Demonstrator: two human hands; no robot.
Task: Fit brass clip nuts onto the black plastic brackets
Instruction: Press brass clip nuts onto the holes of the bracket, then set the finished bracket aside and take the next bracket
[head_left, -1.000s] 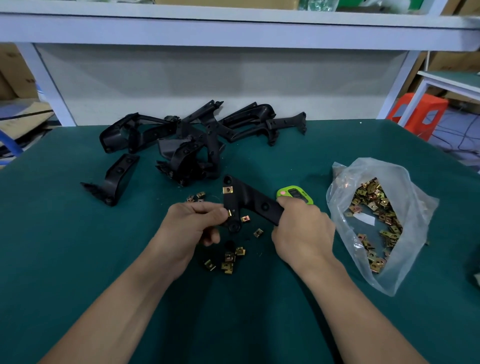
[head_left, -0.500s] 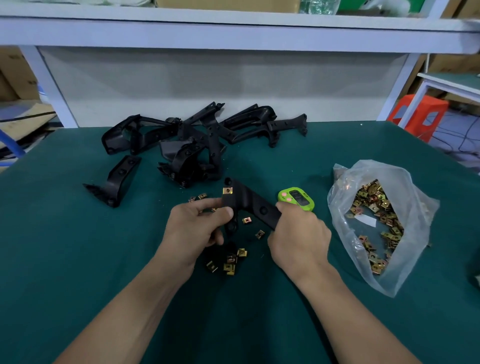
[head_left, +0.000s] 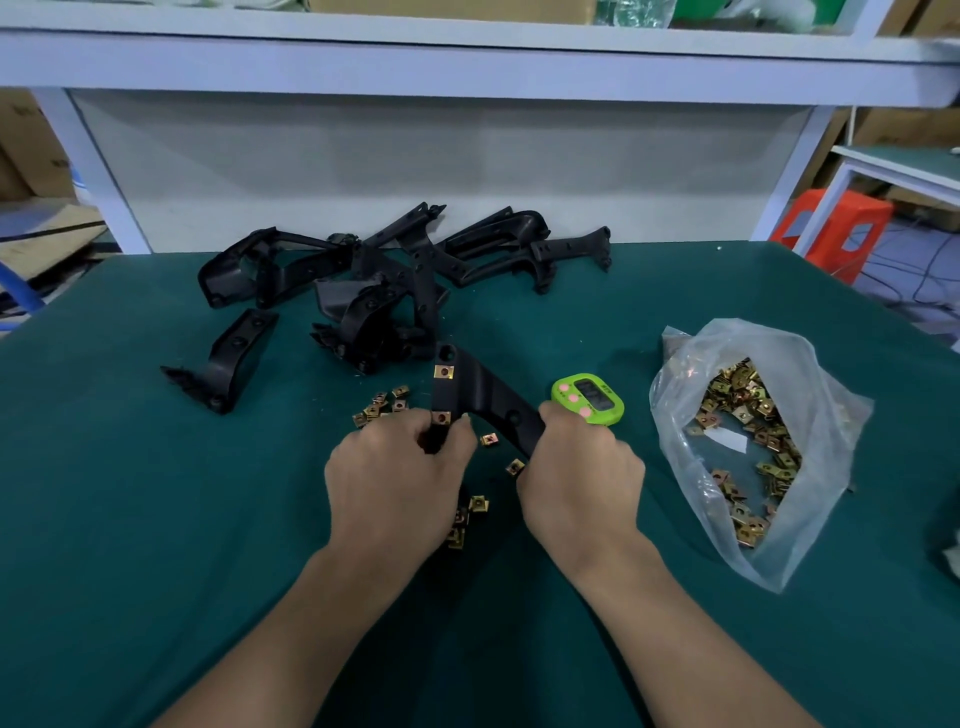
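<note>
Two square brass clip nuts (head_left: 443, 371) on an angled black plastic bracket (head_left: 483, 389).
Left hand (head_left: 395, 478) and right hand (head_left: 576, 478) fingers grip its legs, hiding both tips.

Black brackets (head_left: 395, 275), brass clip nuts (head_left: 382, 408), a lime-green timer (head_left: 589, 399), teal table (head_left: 130, 493).

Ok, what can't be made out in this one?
All in the head view:
Both ends of the bracket are hidden inside the left hand and right hand.
The left hand crowds the lower nut, so whether it is fully seated can't be told.
The timer digits are too small to read.
The dark object is cut off by the right edge.
</note>
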